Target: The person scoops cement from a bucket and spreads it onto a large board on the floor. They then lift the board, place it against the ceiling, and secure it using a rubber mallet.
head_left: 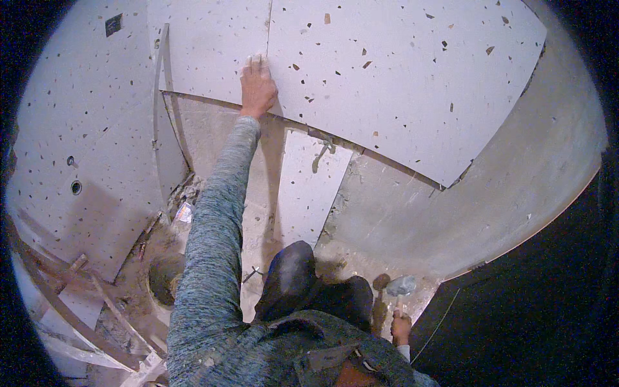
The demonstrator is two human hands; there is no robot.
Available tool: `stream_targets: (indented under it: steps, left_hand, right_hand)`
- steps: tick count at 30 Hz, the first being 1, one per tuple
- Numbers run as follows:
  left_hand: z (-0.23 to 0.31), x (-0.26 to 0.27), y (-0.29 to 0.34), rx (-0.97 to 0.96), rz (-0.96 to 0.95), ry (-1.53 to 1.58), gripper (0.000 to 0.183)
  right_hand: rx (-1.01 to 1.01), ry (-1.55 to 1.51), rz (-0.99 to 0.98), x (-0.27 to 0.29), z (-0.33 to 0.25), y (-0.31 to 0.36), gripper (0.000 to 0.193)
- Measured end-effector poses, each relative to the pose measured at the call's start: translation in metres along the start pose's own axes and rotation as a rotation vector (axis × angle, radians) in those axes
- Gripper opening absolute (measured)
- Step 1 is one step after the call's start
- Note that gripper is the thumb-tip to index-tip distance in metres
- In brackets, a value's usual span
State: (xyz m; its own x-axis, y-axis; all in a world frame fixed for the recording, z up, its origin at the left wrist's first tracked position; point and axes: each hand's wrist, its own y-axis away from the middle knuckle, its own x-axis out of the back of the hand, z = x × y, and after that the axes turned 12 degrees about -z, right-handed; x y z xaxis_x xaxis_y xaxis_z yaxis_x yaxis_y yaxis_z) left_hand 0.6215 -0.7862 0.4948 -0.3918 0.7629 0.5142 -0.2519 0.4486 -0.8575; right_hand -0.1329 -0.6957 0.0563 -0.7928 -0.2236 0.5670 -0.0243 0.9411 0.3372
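My left hand reaches up against the speckled white wall tiles, fingers pointing upward and resting on the surface beside the joint. Under its palm runs the lower edge of the large right-hand tile. Low on the right, my right hand is wrapped around the handle of a short tool with a rounded grey head. Poor light leaves the head's exact kind unclear. Below the large tile, a narrow speckled tile piece stands against the bare wall, with a grey-green smear of mortar near its top.
Bare grey wall extends right of the narrow piece. Speckled tiles cover the left wall, where two pipe openings show. A thin strip runs down the corner. Lower left are a round bucket-like container and wooden boards.
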Motion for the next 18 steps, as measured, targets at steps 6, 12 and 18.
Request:
stream_targets:
  steps: [6, 12, 18]
  left_hand:
    - [-0.008, -0.009, 0.026, -0.036, -0.057, -0.012, 0.054]
    - [0.004, -0.005, 0.042, -0.075, -0.072, -0.032, 0.048]
    - [0.007, -0.013, 0.059, -0.144, -0.191, -0.181, 0.047]
  right_hand:
    - [0.043, -0.024, -0.064, -0.006, -0.012, 0.019, 0.036]
    - [0.161, 0.109, 0.011, -0.009, 0.037, -0.013, 0.038]
    - [0.379, 0.275, 0.08, -0.002, 0.086, -0.044, 0.037]
